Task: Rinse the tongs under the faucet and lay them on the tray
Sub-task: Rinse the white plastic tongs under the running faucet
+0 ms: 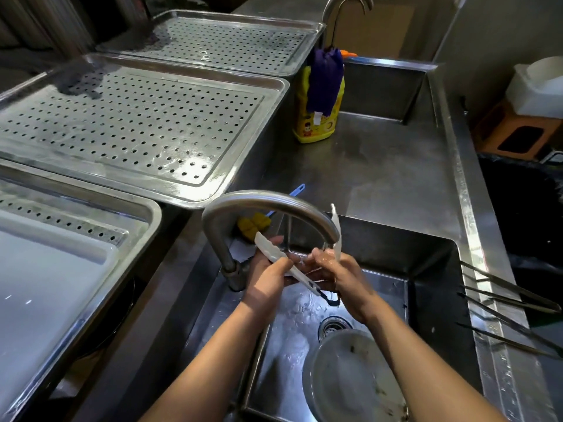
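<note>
Both yr hands are in the sink point(432, 269), under the spout of the faucet point(268, 199), w/ water running. The white plastic tongs point(275, 254) are splayed in a V: hinge at the near end, tips pointing far. Left hand point(268, 275) has its fingers curled round the left arm, thumb on top. Right hand point(341, 269) grips the right arm, whose tip pokes up just beside the spout end.

Risks, as I judge them:
- Wet, smooth plastic + wet fingers = slip. A drop lands near the dirty bowl point(350, 379) below, so you'd need to re-rinse.
- The right arm's tip is so close to the spout that a lift or twist could knock it and jar yr grip.
- Pulling the arms wider could strain the hinge.
- The tray point(137, 126) is to the left, and the faucet neck stands btwn. Swing low and you'll clip it, so go up and over. Can't tell which tray is meant; the nearest one holds a white board point(45, 284).
</note>
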Motion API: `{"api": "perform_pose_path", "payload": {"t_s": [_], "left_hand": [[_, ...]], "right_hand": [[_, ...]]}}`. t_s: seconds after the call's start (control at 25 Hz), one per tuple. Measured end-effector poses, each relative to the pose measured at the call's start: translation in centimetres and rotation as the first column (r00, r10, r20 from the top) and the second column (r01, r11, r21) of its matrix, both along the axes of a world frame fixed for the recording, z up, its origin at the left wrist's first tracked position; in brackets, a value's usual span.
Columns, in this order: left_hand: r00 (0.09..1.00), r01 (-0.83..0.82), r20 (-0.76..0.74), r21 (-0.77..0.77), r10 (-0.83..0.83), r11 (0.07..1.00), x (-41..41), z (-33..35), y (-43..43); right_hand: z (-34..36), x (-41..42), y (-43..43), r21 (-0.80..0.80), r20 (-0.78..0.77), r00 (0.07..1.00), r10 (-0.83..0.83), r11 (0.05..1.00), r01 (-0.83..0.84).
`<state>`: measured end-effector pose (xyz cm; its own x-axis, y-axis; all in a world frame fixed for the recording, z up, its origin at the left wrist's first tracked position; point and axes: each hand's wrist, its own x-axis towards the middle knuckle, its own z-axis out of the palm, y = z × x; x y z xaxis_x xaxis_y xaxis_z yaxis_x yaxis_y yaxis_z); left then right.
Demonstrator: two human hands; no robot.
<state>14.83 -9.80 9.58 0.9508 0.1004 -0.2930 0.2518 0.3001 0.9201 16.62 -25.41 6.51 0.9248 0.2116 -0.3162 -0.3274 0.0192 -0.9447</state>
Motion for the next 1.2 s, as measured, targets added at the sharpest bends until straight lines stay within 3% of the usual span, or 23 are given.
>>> {"api": "perform_pose_path", "payload": {"t_s": [0.2,0.4,0.56,0.68,0.76,0.92,1.12,1.2], "left_hand": [[0.995,0.081,-0.057,-0.114,-0.088,0.99,1.6,-2.0,-2.6],[0.995,-0.002,-0.099,-0.256,-0.025,0.967,2.8,-1.9,-2.6],[0.997,-0.079,-0.011,-0.171,0.079,0.982,2.5,-0.7,-0.1],[0.995,-0.103,-0.021,-0.216,0.101,0.971,1.8,0.2,0.8],[0.996,-0.069,-0.073,-0.27,0.051,0.96,1.1,0.4,0.7],[0.987,0.113,-0.057,-0.441,-0.153,0.891,0.2,-0.5,-0.1],[0.959,-0.049,-0.256,-0.576,-0.123,0.816,1.7,-0.9,-3.7],[0.939,-0.09,-0.33,-0.51,-0.098,0.855,2.9,-0.2,-5.2]], "right_hand": [[1.2,-0.8,-2.9,-0.188,0.094,0.995,-0.043,0.98,0.06],[1.8,0.7,-1.8,-0.327,0.129,0.992,0.014,0.945,0.03],[1.8,1.2,0.8,-0.284,0.177,0.974,0.14,0.955,-0.086],[1.7,1.3,2.4,-0.249,0.141,0.977,0.161,0.961,-0.123],[1.5,0.9,2.7,-0.226,0.12,0.976,0.179,0.963,-0.149],[0.7,-0.6,1.1,-0.389,0.036,0.984,0.175,0.909,-0.147],[0.8,-2.5,-1.3,-0.432,-0.119,0.975,0.187,0.874,-0.221],[0.9,-2.9,-2.3,-0.52,-0.006,0.987,0.162,0.842,-0.142]]}}
